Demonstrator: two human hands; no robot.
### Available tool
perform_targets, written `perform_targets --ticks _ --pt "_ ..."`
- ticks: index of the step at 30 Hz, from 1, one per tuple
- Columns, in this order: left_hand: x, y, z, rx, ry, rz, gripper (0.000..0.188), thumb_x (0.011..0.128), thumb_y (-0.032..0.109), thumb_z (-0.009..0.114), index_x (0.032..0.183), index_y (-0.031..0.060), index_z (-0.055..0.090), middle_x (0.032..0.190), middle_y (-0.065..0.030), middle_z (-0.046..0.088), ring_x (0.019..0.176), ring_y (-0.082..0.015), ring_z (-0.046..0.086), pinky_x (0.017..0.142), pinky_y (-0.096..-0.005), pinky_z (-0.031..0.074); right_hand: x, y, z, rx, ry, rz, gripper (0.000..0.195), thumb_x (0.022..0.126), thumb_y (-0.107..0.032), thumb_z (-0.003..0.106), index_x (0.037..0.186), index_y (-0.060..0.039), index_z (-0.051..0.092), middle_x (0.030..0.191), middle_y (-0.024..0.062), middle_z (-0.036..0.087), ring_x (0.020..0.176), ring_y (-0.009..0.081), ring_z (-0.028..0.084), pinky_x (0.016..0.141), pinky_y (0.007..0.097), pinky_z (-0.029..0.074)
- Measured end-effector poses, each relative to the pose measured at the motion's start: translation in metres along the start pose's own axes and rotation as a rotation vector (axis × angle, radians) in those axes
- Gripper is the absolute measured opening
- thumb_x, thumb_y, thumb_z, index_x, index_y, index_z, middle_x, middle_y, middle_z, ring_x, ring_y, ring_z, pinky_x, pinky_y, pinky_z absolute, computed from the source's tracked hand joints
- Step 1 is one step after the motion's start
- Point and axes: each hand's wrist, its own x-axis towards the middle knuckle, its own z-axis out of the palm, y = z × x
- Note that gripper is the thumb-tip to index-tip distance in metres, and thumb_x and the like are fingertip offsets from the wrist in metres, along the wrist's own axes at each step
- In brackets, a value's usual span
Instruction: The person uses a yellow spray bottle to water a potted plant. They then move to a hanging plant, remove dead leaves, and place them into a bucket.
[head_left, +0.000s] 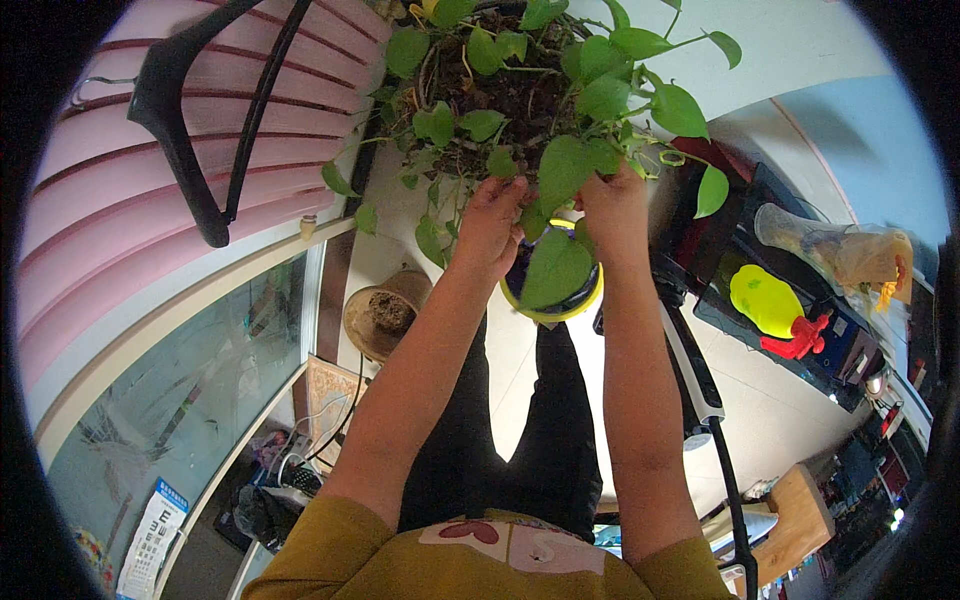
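A pothos plant (525, 97) with heart-shaped green leaves and trailing vines fills the top middle, dark soil showing among its stems. At its front edge, my left hand (491, 225) has its fingers curled in on the stems. My right hand (616, 214) closes on the foliage a little to the right, its fingertips partly hidden by leaves. Large leaves hang in the gap between both hands. Below them on the floor stands a round bin (551, 311) with a yellow rim and a dark lining, partly covered by a leaf.
Left of my forearm, a brown pot (360, 322) holds dry soil. A black clothes hanger (176, 142) hangs before pink slats (292, 161). On the right, a yellow spray bottle (765, 300) with a red head lies near a clear plastic cup (795, 232). A black-and-white pole (694, 367) stands beside my right arm.
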Motion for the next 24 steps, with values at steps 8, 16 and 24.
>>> perform_targets --ticks 8,16,24 --pt "0.002 0.002 0.005 -0.078 0.028 -0.02 0.021 0.092 0.009 0.051 0.113 0.0098 0.053 0.088 -0.0064 0.064 0.072 -0.0124 0.06 0.059 -0.0223 0.049 0.011 0.023 -0.011 0.218 0.044 0.132 0.012 0.086 -0.013 0.06 0.093 -0.0032 0.06 0.082 0.002 0.06 0.069 0.0103 0.055 0.06 0.0247 0.043" --pt "-0.011 0.008 0.01 -0.138 -0.027 -0.029 0.025 0.095 0.011 0.046 0.119 0.0045 0.052 0.116 -0.0072 0.057 0.102 -0.018 0.057 0.09 -0.0338 0.048 -0.045 0.004 -0.078 0.832 0.127 -0.122 0.006 0.089 -0.011 0.059 0.089 -0.0069 0.056 0.076 0.0038 0.055 0.064 0.0118 0.051 0.058 0.0248 0.042" --pt "-0.012 -0.013 -0.011 -0.061 -0.02 -0.072 0.024 0.097 0.012 0.043 0.119 0.0069 0.051 0.115 -0.0062 0.056 0.103 -0.0173 0.055 0.093 -0.0326 0.046 -0.108 0.057 -0.133 0.767 0.23 -0.179 0.008 0.09 -0.015 0.059 0.087 -0.0074 0.058 0.079 0.0066 0.056 0.064 0.0117 0.052 0.055 0.0231 0.045"
